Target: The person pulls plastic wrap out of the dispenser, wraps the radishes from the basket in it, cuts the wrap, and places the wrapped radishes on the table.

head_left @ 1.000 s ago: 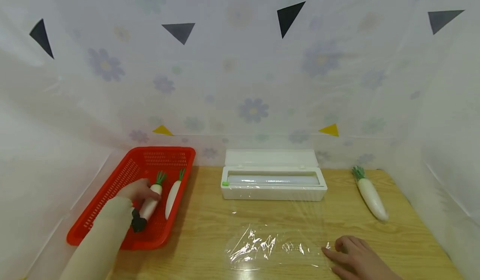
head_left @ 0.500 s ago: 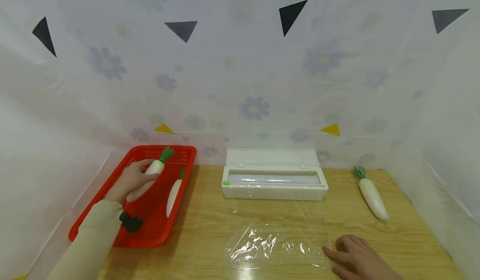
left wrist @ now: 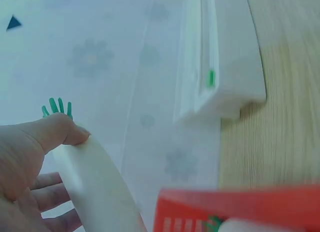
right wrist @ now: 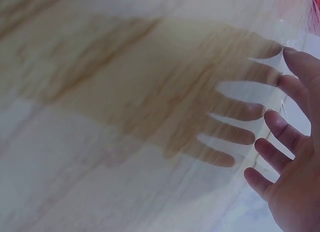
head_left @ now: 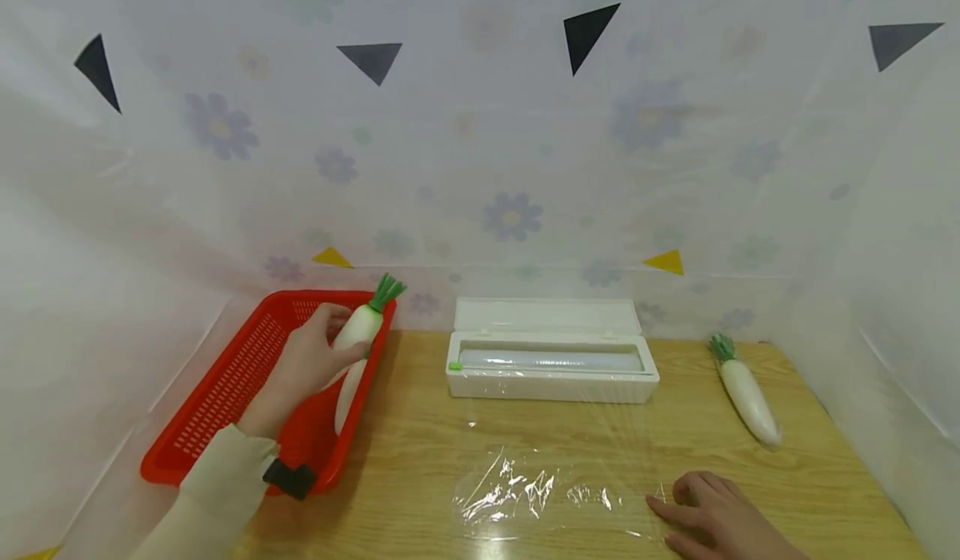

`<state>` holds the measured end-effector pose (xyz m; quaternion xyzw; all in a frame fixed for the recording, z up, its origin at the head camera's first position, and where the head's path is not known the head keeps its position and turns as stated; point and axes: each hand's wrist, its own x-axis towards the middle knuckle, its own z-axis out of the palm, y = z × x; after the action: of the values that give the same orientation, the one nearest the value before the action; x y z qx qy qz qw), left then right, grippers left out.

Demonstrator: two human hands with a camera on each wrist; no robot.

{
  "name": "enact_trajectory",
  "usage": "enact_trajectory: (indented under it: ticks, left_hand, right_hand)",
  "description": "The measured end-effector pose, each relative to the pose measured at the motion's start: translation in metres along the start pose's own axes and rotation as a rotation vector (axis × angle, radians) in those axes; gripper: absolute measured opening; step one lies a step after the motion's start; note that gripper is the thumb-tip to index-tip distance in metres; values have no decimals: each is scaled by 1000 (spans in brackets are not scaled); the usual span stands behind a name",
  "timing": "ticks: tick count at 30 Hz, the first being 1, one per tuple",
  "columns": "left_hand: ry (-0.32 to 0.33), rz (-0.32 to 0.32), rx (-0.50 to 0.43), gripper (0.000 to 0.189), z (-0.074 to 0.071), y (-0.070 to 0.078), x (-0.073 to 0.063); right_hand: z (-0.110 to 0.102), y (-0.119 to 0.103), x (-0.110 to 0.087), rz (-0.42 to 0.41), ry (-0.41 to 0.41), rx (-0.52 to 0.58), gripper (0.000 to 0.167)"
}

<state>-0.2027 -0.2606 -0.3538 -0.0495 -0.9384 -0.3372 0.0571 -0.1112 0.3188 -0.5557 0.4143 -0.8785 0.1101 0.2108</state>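
My left hand [head_left: 303, 368] grips a white radish [head_left: 358, 327] with a green leafy top, lifted over the right side of a red basket [head_left: 225, 393]. In the left wrist view the thumb lies across the radish [left wrist: 102, 187] near its leaves, with the fingers around the other side. A second radish [head_left: 347, 402] lies in the basket, partly hidden behind the held one. My right hand [head_left: 723, 518] rests on the table at the right edge of a clear sheet of cling film [head_left: 517, 493]. Its fingers are spread and relaxed in the right wrist view.
At the back middle stands a white cling film dispenser [head_left: 553, 387], lid raised, with the roll inside and a green slider [head_left: 455, 367] at its left. Another radish [head_left: 750, 402] lies on the wooden table [head_left: 817, 493] at the right. A patterned white curtain [head_left: 480, 152] encloses the table.
My left hand has picked the radish up from the basket floor and carried it up and rightward, over the second radish. The right hand has stayed in place.
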Motion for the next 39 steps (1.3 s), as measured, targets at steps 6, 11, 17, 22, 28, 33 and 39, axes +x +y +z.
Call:
enact_trajectory:
  ticks: [6, 11, 17, 22, 28, 33, 39]
  left_hand:
    - [-1, 67, -62, 49, 32, 31, -9]
    - [-42, 170, -124, 44, 63, 47, -14]
    - [-257, 278, -162, 42, 109, 56, -24]
    - [-372, 297, -143, 42, 152, 70, -36]
    - [-441, 395, -58, 34, 197, 90, -47]
    - [-465, 507, 30, 30, 225, 95, -50]
    - [-435, 623, 109, 29, 240, 102, -53]
  right_hand:
    - [-1, -2, -1, 4, 5, 7, 54]
    - [-3, -3, 2, 1, -6, 12, 53]
    - [-4, -7, 6, 19, -38, 47, 51]
    - [-4, -8, 7, 12, -23, 46, 52]
    - [-7, -9, 7, 41, -25, 62, 50]
    - [-8, -11, 6, 63, -45, 82, 49]
    - [-10, -11, 6, 42, -28, 79, 49]
